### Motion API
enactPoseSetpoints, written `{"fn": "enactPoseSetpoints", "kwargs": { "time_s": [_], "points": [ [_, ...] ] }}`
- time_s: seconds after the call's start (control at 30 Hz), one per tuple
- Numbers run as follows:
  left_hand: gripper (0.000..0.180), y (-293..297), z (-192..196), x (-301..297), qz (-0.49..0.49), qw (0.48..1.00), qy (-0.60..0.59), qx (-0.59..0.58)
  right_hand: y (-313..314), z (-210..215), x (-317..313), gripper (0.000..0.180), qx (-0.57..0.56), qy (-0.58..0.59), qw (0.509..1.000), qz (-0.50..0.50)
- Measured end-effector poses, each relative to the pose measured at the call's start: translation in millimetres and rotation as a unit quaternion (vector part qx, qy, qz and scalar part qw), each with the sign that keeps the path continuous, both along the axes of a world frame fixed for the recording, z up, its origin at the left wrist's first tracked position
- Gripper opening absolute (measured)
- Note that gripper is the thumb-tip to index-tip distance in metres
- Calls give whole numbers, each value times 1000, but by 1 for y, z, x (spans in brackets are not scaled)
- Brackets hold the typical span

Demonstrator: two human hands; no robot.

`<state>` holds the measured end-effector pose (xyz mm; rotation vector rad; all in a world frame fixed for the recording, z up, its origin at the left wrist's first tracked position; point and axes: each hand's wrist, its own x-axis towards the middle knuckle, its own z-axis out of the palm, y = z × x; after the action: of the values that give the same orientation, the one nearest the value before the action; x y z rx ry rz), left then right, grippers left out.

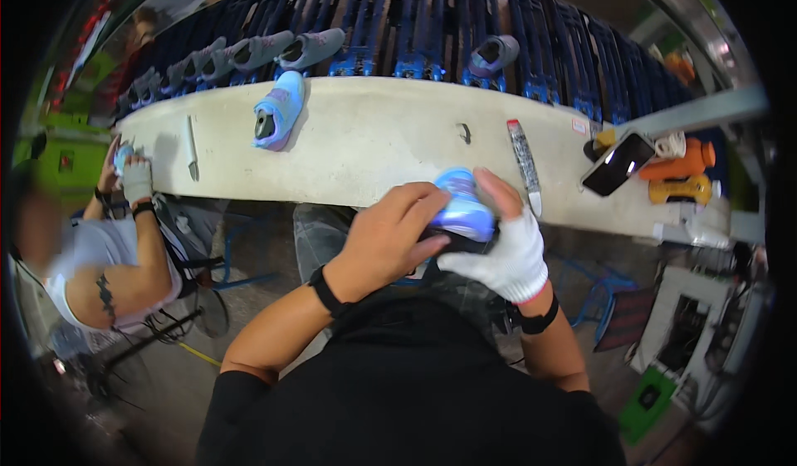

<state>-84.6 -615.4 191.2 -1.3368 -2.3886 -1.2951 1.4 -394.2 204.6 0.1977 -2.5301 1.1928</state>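
Over the near edge of the table I hold a small blue and purple shoe (465,209), slightly blurred. My bare left hand (388,232) grips its left side, with the fingers curled against it. A white fingerless-looking glove covers my right hand (505,254), which wraps round the right side and underneath, its bare thumb or finger reaching up beside the toe. The shoe's dark opening faces towards me. Another light-blue and purple shoe (282,111) lies on the white table (374,138), farther left. A small dark curved piece (464,133) rests beyond my hands.
Several grey shoes (311,48) sit on the blue-slatted conveyor (423,22), with one apart (494,55). A wrapped stick-like tool (523,159), a phone (618,164) and orange and yellow bottles (685,189) lie right. Left are a slim knife-like tool (191,146) and a seated co-worker (124,275) handling a shoe.
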Motion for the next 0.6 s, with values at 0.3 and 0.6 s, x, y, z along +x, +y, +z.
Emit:
{"fn": "enactPoseSetpoints", "kwargs": {
  "time_s": [0.3, 0.6],
  "points": [
    [50, 27, -50, 15, 29, 990, -14, 139, 9, -17, -4, 79, -80, -31, 996, -9],
    [48, 19, -53, 29, 73, 966, -187, 165, -20, -8, -11, 79, -16, -29, 998, -58]
  ]
}}
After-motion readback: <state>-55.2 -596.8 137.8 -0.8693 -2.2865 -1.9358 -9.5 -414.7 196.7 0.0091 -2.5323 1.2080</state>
